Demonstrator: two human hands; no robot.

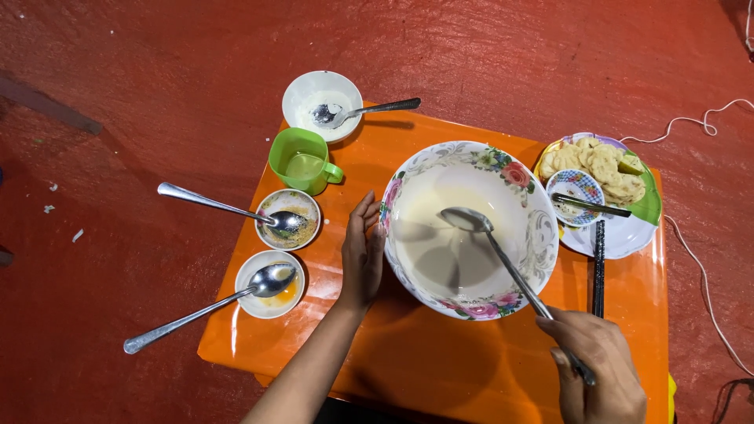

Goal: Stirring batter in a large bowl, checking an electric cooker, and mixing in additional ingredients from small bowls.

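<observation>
Right hand [601, 369] grips a ladle [503, 251] in the floral bowl [470, 228]; left hand [361, 251], fingers open, steadies its nine-o'clock rim; a hard stir could slop batter.

Single head cam, worn, looking almost straight down from above. Near range: orange table [440, 369] fills centre, red floor [157, 63] all round. Wearer's forearms enter from bottom edge. No 2nd view, so no shared area.
</observation>
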